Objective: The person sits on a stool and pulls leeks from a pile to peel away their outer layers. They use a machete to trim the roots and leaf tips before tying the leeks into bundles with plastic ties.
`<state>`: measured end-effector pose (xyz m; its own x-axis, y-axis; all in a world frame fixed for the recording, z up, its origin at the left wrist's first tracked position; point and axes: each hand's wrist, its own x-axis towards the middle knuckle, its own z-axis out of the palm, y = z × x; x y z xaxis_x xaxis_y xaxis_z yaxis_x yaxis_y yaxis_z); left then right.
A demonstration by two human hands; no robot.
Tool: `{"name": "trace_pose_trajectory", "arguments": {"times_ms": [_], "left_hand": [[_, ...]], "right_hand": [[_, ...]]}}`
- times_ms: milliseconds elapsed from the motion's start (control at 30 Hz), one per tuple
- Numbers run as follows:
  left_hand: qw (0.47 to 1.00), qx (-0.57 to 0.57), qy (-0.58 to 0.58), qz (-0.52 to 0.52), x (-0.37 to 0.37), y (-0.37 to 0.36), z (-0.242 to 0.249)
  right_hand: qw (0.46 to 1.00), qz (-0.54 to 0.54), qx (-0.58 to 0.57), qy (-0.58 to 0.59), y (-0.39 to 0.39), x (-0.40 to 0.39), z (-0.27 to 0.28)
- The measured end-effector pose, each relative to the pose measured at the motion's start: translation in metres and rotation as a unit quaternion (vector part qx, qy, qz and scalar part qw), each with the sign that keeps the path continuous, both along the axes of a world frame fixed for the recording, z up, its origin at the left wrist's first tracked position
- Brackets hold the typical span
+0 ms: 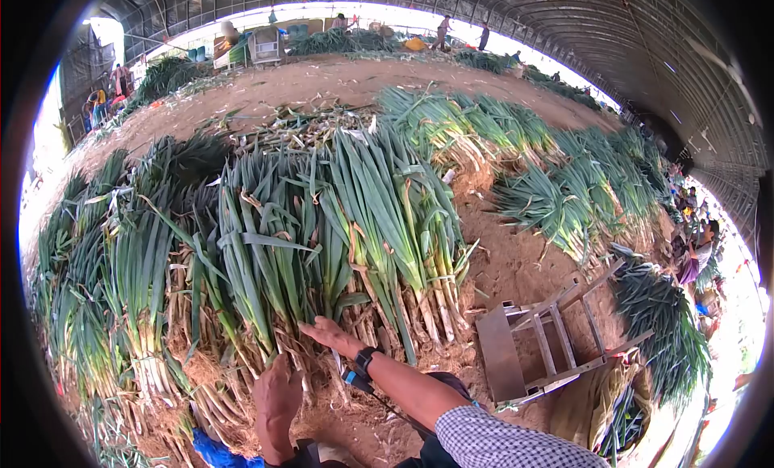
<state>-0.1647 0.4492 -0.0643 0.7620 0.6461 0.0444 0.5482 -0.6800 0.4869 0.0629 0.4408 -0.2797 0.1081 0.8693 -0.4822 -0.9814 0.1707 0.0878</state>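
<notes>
Large green leeks with pale stalks lie in a long, dense row; one broad bundle (379,202) fans out in front of me. My right hand (330,336) reaches in from the right with fingers stretched toward the lower stalks at the bundle's base. A dark watch (365,358) is on that wrist, and the sleeve (508,440) is checkered. Lower and to the left, my left hand (276,399) is raised by the root ends, thumb apart from the fingers, beside the stalks (230,399). Its fingertips are partly hidden.
A metal-framed stool (548,339) lies tipped over at my right. Further leek piles (556,202) spread beyond it, with another heap (661,323) at the far right. Blue plastic (222,450) lies by my left arm. Bare soil (322,81) stretches behind, where people (441,33) stand far off.
</notes>
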Motion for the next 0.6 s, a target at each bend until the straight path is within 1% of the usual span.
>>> {"name": "trace_pose_trajectory", "arguments": {"times_ms": [33, 67, 100, 133, 167, 233, 333, 467, 500, 567, 600], "left_hand": [[1.0, 0.0, 0.002, 0.0, 0.0, 0.0, 0.001], [1.0, -0.001, 0.005, 0.0, 0.001, 0.0, 0.001], [1.0, 0.0, 0.009, 0.0, 0.001, -0.001, 0.002], [1.0, 0.0, 0.013, 0.0, 0.001, -0.001, 0.003], [1.0, 0.001, 0.017, 0.0, 0.001, -0.001, 0.003], [1.0, -0.002, 0.008, -0.001, 0.0, 0.0, 0.001], [1.0, -0.017, 0.005, 0.005, -0.003, 0.002, 0.001], [0.997, -0.057, 0.037, 0.037, -0.008, 0.011, 0.002], [0.997, -0.054, 0.032, 0.043, -0.011, 0.016, -0.002], [0.997, -0.047, 0.021, 0.056, -0.017, 0.025, -0.014], [0.993, -0.082, 0.05, 0.065, -0.013, 0.025, 0.0]], "right_hand": [[0.991, -0.04, 0.025, 0.123, -0.004, 0.0, 0.003], [0.965, -0.078, 0.044, 0.245, -0.009, 0.0, 0.01], [0.923, -0.117, 0.06, 0.362, -0.016, -0.003, 0.019], [0.864, -0.154, 0.076, 0.474, -0.019, -0.006, 0.029], [0.87, -0.143, 0.08, 0.466, -0.016, -0.005, 0.02], [0.88, -0.119, 0.086, 0.451, -0.001, 0.002, -0.022], [0.893, -0.106, 0.112, 0.424, 0.014, 0.004, -0.056], [0.898, 0.034, 0.233, 0.372, 0.031, 0.012, -0.12], [0.893, 0.031, 0.234, 0.383, 0.028, 0.008, -0.103], [0.872, -0.012, 0.176, 0.457, 0.018, 0.002, -0.057], [0.863, -0.029, 0.147, 0.481, 0.013, -0.002, -0.033]]}}
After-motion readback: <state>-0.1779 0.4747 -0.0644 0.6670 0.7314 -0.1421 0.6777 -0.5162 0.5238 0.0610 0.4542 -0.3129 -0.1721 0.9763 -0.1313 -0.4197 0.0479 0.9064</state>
